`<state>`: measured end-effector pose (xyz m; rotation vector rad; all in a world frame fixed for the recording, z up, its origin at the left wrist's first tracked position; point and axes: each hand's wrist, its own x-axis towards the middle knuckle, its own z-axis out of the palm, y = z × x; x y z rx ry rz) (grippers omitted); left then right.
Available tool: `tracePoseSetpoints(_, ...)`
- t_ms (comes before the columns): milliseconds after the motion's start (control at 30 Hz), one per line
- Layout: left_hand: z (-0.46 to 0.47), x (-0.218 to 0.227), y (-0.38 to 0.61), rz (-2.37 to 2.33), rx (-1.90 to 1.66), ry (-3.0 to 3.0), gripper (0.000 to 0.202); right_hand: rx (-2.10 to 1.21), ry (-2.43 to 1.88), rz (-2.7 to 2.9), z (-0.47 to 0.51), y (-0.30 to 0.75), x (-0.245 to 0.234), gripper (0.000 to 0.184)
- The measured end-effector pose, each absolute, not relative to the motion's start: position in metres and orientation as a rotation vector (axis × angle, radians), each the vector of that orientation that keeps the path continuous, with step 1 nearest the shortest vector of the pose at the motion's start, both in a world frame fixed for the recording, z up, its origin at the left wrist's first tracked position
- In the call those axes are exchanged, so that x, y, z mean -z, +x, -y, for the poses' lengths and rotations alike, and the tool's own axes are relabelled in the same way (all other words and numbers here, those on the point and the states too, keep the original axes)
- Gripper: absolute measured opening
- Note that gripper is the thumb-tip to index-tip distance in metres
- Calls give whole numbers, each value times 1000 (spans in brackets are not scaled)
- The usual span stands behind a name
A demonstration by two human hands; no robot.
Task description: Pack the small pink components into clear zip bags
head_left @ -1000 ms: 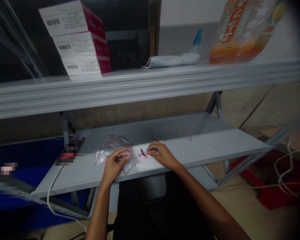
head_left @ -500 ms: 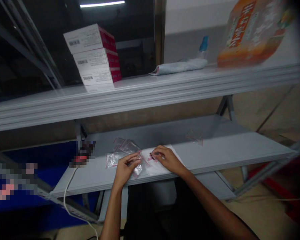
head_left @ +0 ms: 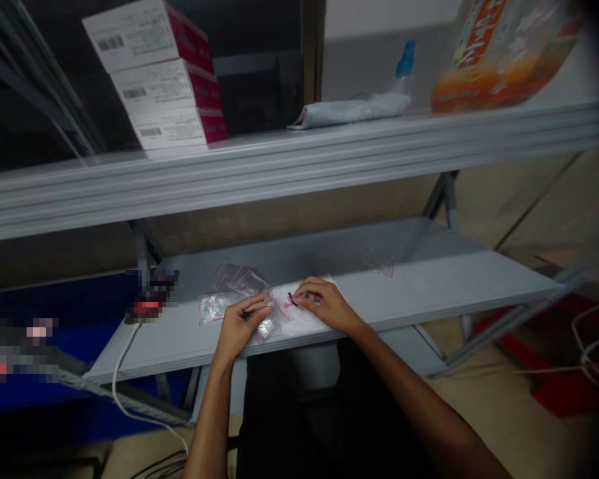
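On the lower grey shelf (head_left: 429,286) lies a white sheet (head_left: 299,319) with a small dark part (head_left: 292,299) on it. My right hand (head_left: 324,306) pinches at that part with fingers closed. My left hand (head_left: 239,326) rests beside it, fingers curled on a small clear zip bag (head_left: 264,326). Several more clear zip bags with red edges (head_left: 229,289) lie just beyond my left hand.
One zip bag (head_left: 379,265) lies alone further right on the shelf. The upper shelf (head_left: 279,173) carries stacked white and red boxes (head_left: 164,86), a rolled cloth (head_left: 349,110), a spray bottle (head_left: 404,66) and an orange package (head_left: 499,53). A white cable (head_left: 124,372) hangs at the left.
Only the camera view shifted; both hands stay at the white sheet and bags, with small finger movements.
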<state>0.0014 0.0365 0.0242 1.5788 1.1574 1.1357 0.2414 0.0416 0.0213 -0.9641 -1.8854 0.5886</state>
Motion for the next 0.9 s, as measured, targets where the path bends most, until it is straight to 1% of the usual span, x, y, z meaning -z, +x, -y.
tracePoseSetpoints(133, -36, -25, 2, -1154, -1096, 1633, 42, -672, -832, 1947, -42, 222, -34, 13)
tracePoseSetpoints(233, -37, -24, 2, -1129, -1110, 1597, 44, -688, -783, 1967, -42, 210, -34, 19)
tracePoseSetpoints(367, -39, -21, 0, -1183, -1235, 1495, 46, -742, -937, 1806, -37, 206, -25, 22)
tracePoseSetpoints(533, -37, -22, 1, -1193, -1271, 1484, 49, -746, -978, 1792, -31, 208, -17, 16)
tracePoseSetpoints(633, -35, -27, 1, -1143, -1224, 1564, 45, -685, -991, 1749, -27, 207, -19, 13)
tracePoseSetpoints(767, -33, -31, 0, -1137, -1180, 1638, 34, -621, -1016, 1730, -17, 213, -20, 15)
tracePoseSetpoints(900, -29, -29, 11, -1142, -1172, 1752, 22, -664, -1058, 1662, -7, 225, -7, 20)
